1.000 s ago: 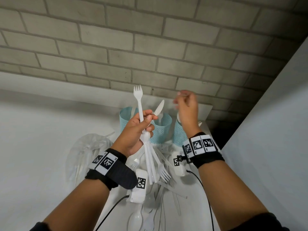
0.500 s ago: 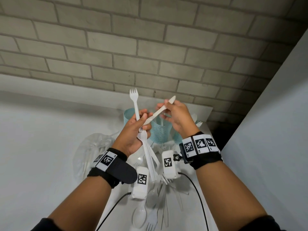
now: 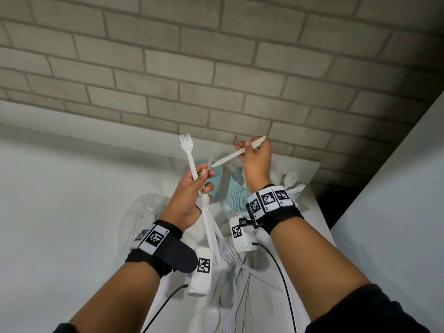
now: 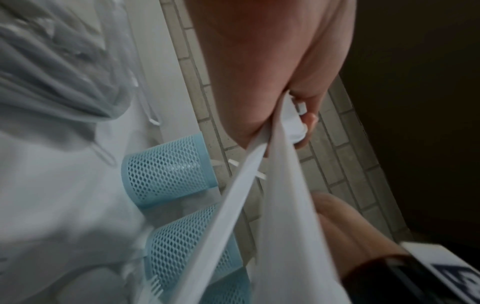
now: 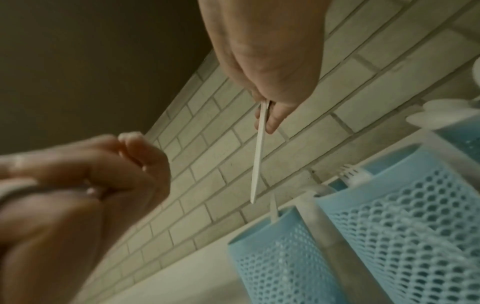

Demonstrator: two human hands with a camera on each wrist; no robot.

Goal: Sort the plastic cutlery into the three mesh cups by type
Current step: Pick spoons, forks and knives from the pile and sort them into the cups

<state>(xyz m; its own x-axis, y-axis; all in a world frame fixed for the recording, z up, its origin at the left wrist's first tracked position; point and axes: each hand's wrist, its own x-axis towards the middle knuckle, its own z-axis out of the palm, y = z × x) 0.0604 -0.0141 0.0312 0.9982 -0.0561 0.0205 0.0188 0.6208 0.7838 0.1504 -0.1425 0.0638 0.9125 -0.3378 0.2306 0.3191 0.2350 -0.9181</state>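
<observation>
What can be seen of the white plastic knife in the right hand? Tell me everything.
The knife is a slim, flat, one-piece utensil of matte white plastic. The right hand pinches it near one end, which sticks out past the fingers toward the brick wall. It is held in the air, slanting down to the left, its narrow pointed end close to the left hand and above the leftmost blue mesh cup. Nothing but the fingers touches it.

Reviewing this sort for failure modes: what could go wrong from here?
1. The right hand only pinches the knife near one end; it could slip or swing before reaching a mesh cup.
2. The left hand holds a bundle of cutlery with one fork sticking up; pieces could slide out.
</observation>
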